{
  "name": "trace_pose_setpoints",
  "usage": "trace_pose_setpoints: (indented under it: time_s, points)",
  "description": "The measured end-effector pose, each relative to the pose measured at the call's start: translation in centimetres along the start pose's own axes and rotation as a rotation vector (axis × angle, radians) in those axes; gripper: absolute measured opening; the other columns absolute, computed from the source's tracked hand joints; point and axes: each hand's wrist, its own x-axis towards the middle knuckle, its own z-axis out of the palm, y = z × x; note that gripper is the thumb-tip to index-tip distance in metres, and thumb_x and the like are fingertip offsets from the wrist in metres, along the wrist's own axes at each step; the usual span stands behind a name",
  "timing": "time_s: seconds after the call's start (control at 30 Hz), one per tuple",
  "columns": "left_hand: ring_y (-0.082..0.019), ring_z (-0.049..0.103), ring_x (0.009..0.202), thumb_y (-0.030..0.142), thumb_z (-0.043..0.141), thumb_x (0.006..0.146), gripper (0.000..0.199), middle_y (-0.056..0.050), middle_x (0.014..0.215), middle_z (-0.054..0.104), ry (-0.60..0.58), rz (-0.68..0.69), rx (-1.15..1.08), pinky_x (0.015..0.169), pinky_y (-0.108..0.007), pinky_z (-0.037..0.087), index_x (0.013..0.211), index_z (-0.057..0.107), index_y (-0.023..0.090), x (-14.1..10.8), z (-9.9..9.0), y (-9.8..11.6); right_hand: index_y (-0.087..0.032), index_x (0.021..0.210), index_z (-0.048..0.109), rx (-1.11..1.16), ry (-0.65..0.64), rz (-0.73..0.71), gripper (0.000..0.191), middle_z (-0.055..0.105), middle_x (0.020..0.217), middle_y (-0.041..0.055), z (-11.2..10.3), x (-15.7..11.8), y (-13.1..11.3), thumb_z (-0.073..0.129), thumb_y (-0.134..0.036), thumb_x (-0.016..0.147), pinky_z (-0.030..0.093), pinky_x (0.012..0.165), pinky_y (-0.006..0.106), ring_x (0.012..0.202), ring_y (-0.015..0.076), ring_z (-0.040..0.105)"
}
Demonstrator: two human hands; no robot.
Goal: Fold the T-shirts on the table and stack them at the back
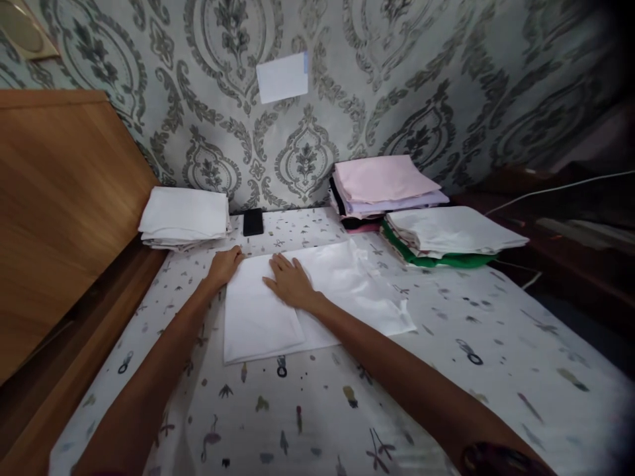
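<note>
**Rumpled end of the white cloth [347, 284] looks like the weak spot**

The right hand [290, 284] lies open and flat, fingers spread, on the white cloth near the edge of its doubled part. The left hand [225, 266] rests at the cloth's far left corner with its fingers partly curled; whether they pinch the fabric, I cannot tell. The cloth lies on a printed sheet [307, 423], layered on the left and single and puckered towards the right.

Pressure from the right palm could drag the upper layer askew, since the fabric looks thin and soft. If the left fingers have no real hold, that corner could slip out of line. The puckers at the right end could be pressed into hard creases if covered as they lie. The sheet beneath could also ruck up if a hand pushes sideways.

Beyond the left hand, a stack of white cloths [186, 215] sits just beside a black phone [253, 222]; a wide sweep there could knock either one. On the far right, a pink-topped pile [387, 178] and a white-topped pile [451, 231] stand close together, their layers uneven, so a brush from the right forearm could make them slide.
</note>
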Motion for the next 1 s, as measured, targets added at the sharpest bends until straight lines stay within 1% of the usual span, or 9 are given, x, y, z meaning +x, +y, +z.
trace_pose_setpoints:
  time_s: [0.17,0.3,0.37,0.5,0.6,0.73,0.8,0.9,1.0]
  points:
    - [-0.023,0.065,0.087,0.034,0.046,0.096,0.02,-0.006,0.084,0.071,0.054,-0.06,-0.037,0.076,-0.027,0.04,0.089,0.061,0.024,0.0,0.3,-0.6,-0.007,0.15,0.04,0.002,0.009,-0.006,0.061,0.03,0.162,0.0185,-0.2,0.0,-0.1,0.034,-0.045,0.102,0.017,0.122,0.052,0.152,0.0275,0.022]
    - [-0.019,0.062,0.082,0.037,0.039,0.096,0.03,-0.003,0.083,0.069,0.058,-0.043,-0.109,0.074,-0.026,0.042,0.083,0.061,0.022,-0.2,-0.5,-0.6,-0.008,0.15,0.041,0.018,0.012,-0.012,0.06,0.031,0.161,0.0183,-0.2,0.0,0.0,0.034,-0.044,0.102,0.017,0.122,0.052,0.152,0.0276,0.022]
    - [-0.017,0.06,0.078,0.04,0.04,0.095,0.033,-0.002,0.08,0.068,0.021,-0.007,-0.155,0.072,-0.025,0.043,0.08,0.062,0.021,-0.2,-1.1,-0.5,-0.007,0.15,0.04,0.026,0.004,-0.013,0.06,0.031,0.161,0.0186,-0.1,-0.1,0.1,0.035,-0.044,0.102,0.016,0.122,0.051,0.152,0.0275,0.022]
    - [-0.019,0.058,0.081,0.04,0.059,0.079,0.021,-0.002,0.077,0.067,-0.129,0.094,-0.265,0.073,-0.026,0.045,0.072,0.064,0.02,0.3,-1.9,-0.4,-0.008,0.149,0.041,0.022,-0.002,-0.011,0.06,0.031,0.162,0.0177,-0.2,-0.1,0.1,0.035,-0.044,0.102,0.016,0.122,0.051,0.152,0.0269,0.022]
    - [-0.02,0.057,0.087,0.038,0.063,0.073,0.017,-0.003,0.079,0.066,-0.149,0.13,-0.314,0.078,-0.028,0.046,0.07,0.064,0.021,0.8,-1.9,-0.6,-0.009,0.149,0.042,0.018,0.006,-0.013,0.059,0.032,0.161,0.0171,-0.2,-0.1,0.1,0.035,-0.044,0.102,0.016,0.122,0.051,0.152,0.027,0.022]
    - [-0.017,0.055,0.076,0.043,0.057,0.078,0.023,0.0,0.075,0.062,-0.246,0.104,-0.45,0.069,-0.025,0.045,0.076,0.061,0.02,1.0,-1.9,-1.2,-0.01,0.148,0.043,0.016,0.011,-0.013,0.058,0.032,0.161,0.0172,-0.2,0.0,0.2,0.036,-0.044,0.102,0.017,0.122,0.051,0.151,0.0274,0.024]
    - [-0.015,0.053,0.07,0.045,0.053,0.081,0.026,0.002,0.071,0.059,-0.272,0.098,-0.434,0.064,-0.024,0.043,0.077,0.058,0.02,1.0,-2.0,-1.7,-0.011,0.148,0.044,0.019,0.009,-0.01,0.057,0.032,0.161,0.0169,-0.1,0.0,0.2,0.036,-0.043,0.102,0.017,0.122,0.051,0.151,0.0275,0.025]
    - [-0.016,0.052,0.069,0.046,0.049,0.085,0.028,0.002,0.07,0.058,-0.212,0.139,-0.283,0.066,-0.025,0.042,0.076,0.058,0.02,1.1,-2.5,-2.4,-0.012,0.148,0.044,0.028,0.019,-0.014,0.056,0.032,0.161,0.0165,-0.1,0.0,0.2,0.036,-0.043,0.102,0.017,0.122,0.052,0.151,0.0277,0.024]
    - [-0.017,0.057,0.075,0.046,0.045,0.088,0.032,-0.001,0.078,0.064,-0.156,0.194,-0.229,0.074,-0.027,0.044,0.082,0.062,0.02,0.8,-3.0,-2.9,-0.012,0.148,0.043,0.026,0.01,-0.014,0.057,0.032,0.161,0.0166,-0.1,0.1,0.2,0.036,-0.043,0.102,0.017,0.122,0.052,0.152,0.0276,0.024]
